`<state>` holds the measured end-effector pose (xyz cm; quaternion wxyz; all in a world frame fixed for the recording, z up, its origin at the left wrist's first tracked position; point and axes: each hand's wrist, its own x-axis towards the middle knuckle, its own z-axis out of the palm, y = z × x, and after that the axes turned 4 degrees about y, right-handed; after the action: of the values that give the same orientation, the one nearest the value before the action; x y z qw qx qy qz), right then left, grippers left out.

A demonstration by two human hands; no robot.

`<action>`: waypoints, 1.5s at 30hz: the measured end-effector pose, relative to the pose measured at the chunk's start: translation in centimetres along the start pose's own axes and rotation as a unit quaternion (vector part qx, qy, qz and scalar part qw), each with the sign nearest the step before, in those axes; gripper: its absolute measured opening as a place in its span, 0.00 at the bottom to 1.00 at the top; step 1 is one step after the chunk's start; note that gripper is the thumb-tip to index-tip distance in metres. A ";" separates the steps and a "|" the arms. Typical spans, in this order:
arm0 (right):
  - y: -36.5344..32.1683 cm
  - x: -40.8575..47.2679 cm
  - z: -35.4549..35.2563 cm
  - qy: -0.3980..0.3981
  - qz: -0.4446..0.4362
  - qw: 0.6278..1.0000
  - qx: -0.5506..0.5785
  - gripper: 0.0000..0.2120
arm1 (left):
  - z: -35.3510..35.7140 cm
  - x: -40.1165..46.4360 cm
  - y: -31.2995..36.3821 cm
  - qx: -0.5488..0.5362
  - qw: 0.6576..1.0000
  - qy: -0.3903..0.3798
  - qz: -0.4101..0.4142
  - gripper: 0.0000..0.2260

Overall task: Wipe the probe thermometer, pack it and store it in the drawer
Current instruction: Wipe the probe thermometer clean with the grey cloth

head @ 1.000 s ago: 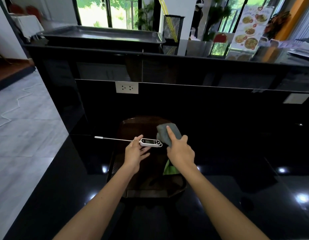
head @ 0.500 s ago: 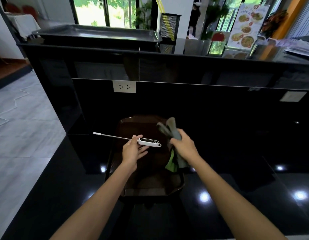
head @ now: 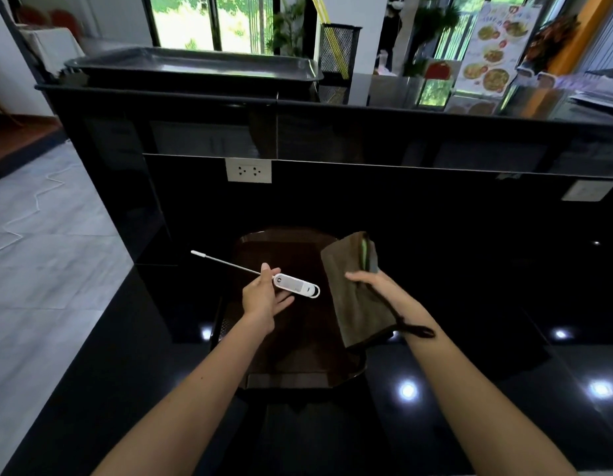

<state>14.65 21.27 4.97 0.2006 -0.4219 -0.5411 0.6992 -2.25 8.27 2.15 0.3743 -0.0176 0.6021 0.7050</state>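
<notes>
My left hand point(head: 263, 297) pinches a white probe thermometer point(head: 296, 286) where the body meets the thin metal probe. The probe points up and left, ending in a white tip cap point(head: 197, 253). The thermometer's back side faces up. To its right, my right hand point(head: 379, 286) holds a grey-brown cloth point(head: 353, 293) spread out and hanging, with a green inner side showing at the top and a dark loop dangling near my wrist. Cloth and thermometer are apart. Both are held above a dark brown tray point(head: 281, 341).
The tray sits on a glossy black counter point(head: 126, 389). A raised black bar ledge point(head: 332, 108) stands behind, carrying a large grey tray point(head: 195, 67) and a mesh holder point(head: 339, 49). A white power socket point(head: 249, 170) is on the back panel. Grey floor lies left.
The cloth left the thermometer's body and my right hand drew it right, letting it unfold. My left hand turned the thermometer over, so its display no longer faces up.
</notes>
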 end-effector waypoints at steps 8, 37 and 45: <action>2.9 -2.2 7.3 0.081 -0.253 0.725 -0.635 0.40 | 1.1 -0.3 -0.5 -0.042 0.997 -0.029 -0.066 0.13; 2.3 -1.8 5.5 0.167 -0.264 0.573 -0.758 0.32 | 0.7 -0.6 -0.8 -0.084 0.994 -0.069 -0.022 0.16; 3.3 -3.3 8.9 0.191 -0.344 0.556 -0.732 0.35 | 1.5 -0.4 -0.8 -0.105 0.991 -0.072 -0.039 0.15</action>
<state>9.89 12.53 3.67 0.1463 -0.3289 -0.9198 -0.1566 -0.89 9.31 2.07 0.4404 -0.0293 0.4951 0.7483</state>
